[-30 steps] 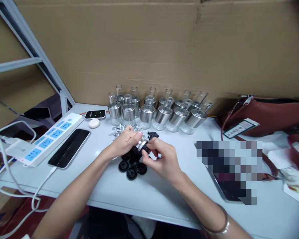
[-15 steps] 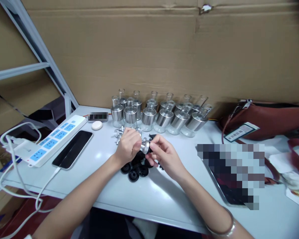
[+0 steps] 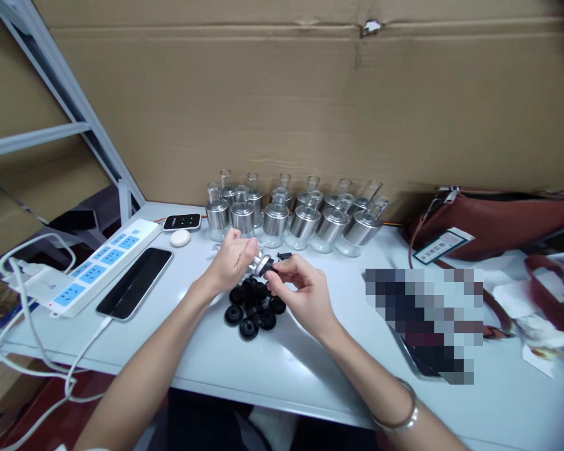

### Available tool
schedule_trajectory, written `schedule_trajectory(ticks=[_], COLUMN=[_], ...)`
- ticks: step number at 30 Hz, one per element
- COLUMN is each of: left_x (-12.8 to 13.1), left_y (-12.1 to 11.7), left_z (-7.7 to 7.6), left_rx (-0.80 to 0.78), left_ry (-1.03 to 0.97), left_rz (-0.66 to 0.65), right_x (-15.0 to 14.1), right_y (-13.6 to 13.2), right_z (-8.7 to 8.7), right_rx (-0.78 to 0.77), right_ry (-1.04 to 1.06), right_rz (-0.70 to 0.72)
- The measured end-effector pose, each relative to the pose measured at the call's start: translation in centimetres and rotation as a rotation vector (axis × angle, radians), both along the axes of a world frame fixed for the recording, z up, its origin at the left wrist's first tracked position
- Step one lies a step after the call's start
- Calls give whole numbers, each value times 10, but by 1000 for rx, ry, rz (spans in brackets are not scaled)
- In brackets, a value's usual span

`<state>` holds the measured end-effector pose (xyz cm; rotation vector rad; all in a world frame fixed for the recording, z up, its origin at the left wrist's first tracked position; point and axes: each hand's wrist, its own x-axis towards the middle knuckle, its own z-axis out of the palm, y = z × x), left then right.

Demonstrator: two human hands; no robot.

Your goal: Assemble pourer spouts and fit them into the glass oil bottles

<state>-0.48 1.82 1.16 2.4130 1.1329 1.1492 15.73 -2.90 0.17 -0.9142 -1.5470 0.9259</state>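
Note:
My left hand [image 3: 229,264] is closed around a shiny silver metal fitting [image 3: 258,264] with a wide round base. At its lower right end sits a black rubber stopper [image 3: 269,270], pinched between the thumb and fingers of my right hand [image 3: 305,294]. Whether the stopper is fully seated cannot be made out. Below the hands lies a cluster of several black round ribbed stoppers [image 3: 249,327]. More silver fittings [image 3: 215,250] lie partly hidden behind my left hand. A small black piece [image 3: 284,255] rests just beyond my right fingers.
Two rows of glass bottles with metal sleeves [image 3: 304,220] stand at the back against a cardboard wall [image 3: 244,94]. On the left are a power strip [image 3: 108,263], a charging phone [image 3: 135,284] and a white round case [image 3: 180,238]. A brown bag [image 3: 507,219] lies right.
Both hands have shifted slightly left in view, and the fitting's base has tilted toward the lower right. My right fingers have moved onto the black stopper's end. The camera view has shifted a little.

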Motion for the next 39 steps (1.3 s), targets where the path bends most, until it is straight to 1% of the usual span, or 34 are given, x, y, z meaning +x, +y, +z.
schedule_trajectory(ticks=[3,6,9,11,12,13,15,18,20,25,28,34,37,39], left_x=[2,1,-10,-25,-33,-40,-49,-51,-49,-48,-50,-53,-51,-50], left_y=[0,2,9,14,17,20,24,26,26,23,21,21,20,20], left_z=[0,-1,-3,-4,-4,-6,-9,-17,-22,-27,-28,-28,-27,-27], left_rx=[-14,-28,-44,-54,-58,-60,-65,-90,-111,-167,-191,-186,-175,-165], left_ry=[-23,-50,-93,-136,-150,-154,-121,-36,21,155,204,227,208,177], left_rz=[23,54,127,213,256,291,317,286,250,164,145,156,165,197], right_x=[4,7,14,22,27,31,39,43,40,32,30,30,30,29], right_y=[3,7,10,11,12,12,13,14,13,10,8,6,6,6], right_z=[0,0,1,3,5,6,9,11,9,5,5,9,9,10], right_rx=[272,526,696,736,716,665,496,245,168,148,143,134,124,126], right_ry=[-217,-405,-486,-462,-439,-423,-469,-626,-679,-743,-760,-756,-753,-746], right_rz=[-48,-39,-23,-41,-48,-46,19,159,220,306,328,371,352,330])
